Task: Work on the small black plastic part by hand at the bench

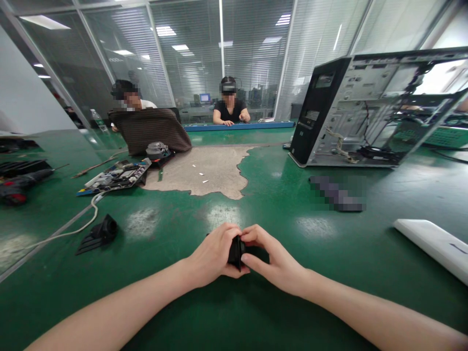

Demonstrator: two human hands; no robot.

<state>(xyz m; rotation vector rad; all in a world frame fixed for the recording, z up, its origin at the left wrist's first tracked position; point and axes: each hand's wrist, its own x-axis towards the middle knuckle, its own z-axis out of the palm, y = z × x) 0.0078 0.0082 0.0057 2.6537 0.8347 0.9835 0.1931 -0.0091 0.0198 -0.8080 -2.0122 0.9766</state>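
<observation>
Close in front of me, at the middle of the green tabletop, I hold a small black plastic part. My left hand is wrapped around its left side and underside. My right hand pinches the part's right face, with the thumb low and the fingertips on the upper edge. Its exact kind cannot be made out, as my fingers cover much of it. To the left, a separate black plastic piece with a slatted base lies on the table.
An open computer case stands at the back right. A circuit board, a cooler and a cable lie left. A power drill rests far left, a white panel right. Two people sit across the table.
</observation>
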